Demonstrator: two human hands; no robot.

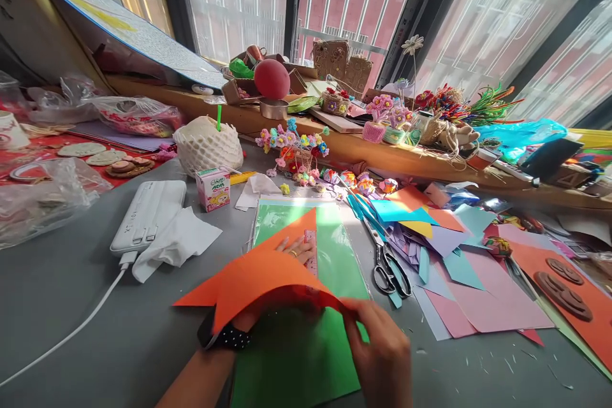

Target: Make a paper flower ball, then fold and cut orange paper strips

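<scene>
A sheet of orange paper (258, 274) arches over a pack of green paper (329, 223) in a clear sleeve. My right hand (382, 344) pinches the orange sheet's near right corner and holds that edge raised and curled. My left hand (297, 250) reaches under the curl; its fingers, one with a ring, lie stretched out on the far part of the sheet beside a pink ruler (310, 252). The orange sheet hides the rest of that hand. A dark watch with a dotted band (234, 338) is on my left wrist.
Scissors (385, 268) lie right of the green pack, beside coloured paper scraps (444, 236). To the left are a white power bank (150, 217) with a cable, a crumpled tissue (176, 242) and a small pink carton (213, 190). Craft flowers (296, 146) stand behind, before a crowded window ledge.
</scene>
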